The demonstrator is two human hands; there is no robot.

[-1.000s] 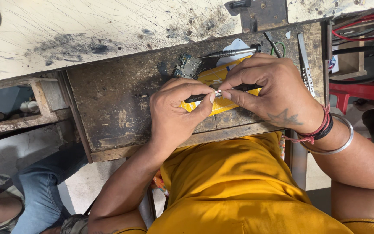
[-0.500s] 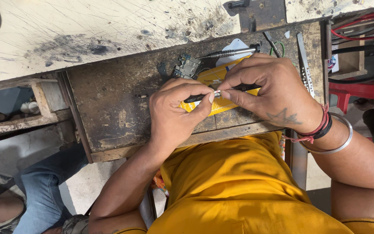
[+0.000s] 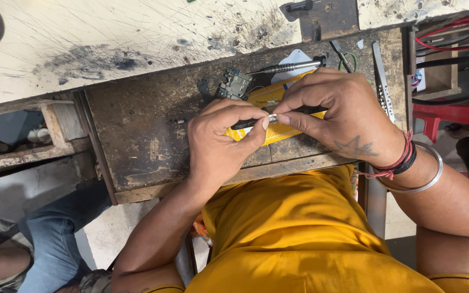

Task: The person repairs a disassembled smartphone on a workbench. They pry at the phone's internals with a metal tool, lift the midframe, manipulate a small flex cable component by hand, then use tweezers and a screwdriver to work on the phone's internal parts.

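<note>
My left hand [image 3: 221, 144] and my right hand [image 3: 337, 116] meet over a dark wooden drawer board [image 3: 147, 141]. Between their fingertips they pinch a small silvery metal part [image 3: 272, 118], both thumbs and forefingers closed on it. Under the hands lies a yellow flat piece [image 3: 261, 100] with a thin black strip [image 3: 245, 123] across it. A small green and grey circuit board [image 3: 234, 84] sits just beyond my left hand. A slim grey screwdriver [image 3: 286, 67] lies behind the yellow piece.
A scratched pale worktop [image 3: 109, 43] spans the back. Metal tweezers [image 3: 382, 87] and another thin tool [image 3: 342, 55] lie at the drawer's right. Red and black cables [image 3: 451, 38] run at top right. Another person's knee in jeans [image 3: 50, 239] is at lower left.
</note>
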